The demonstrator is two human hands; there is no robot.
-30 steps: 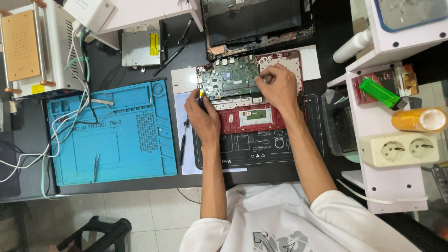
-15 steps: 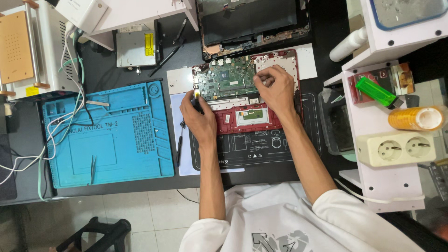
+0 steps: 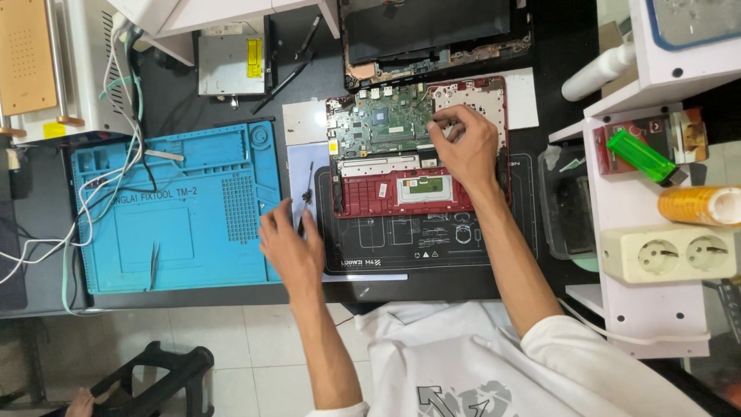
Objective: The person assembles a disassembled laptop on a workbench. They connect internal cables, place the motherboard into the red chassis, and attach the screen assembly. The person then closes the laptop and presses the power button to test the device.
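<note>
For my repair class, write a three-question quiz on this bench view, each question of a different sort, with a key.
1. True or false: the right hand rests on the green circuit board inside the red laptop base.
2. Multiple choice: what is the left hand nearest to? A) the green lighter B) the thin black tool by the blue mat's edge C) the white double socket
3. Fill in: the double socket sits on a white ____ on the person's right.

Key: 1 true; 2 B; 3 shelf.
</note>
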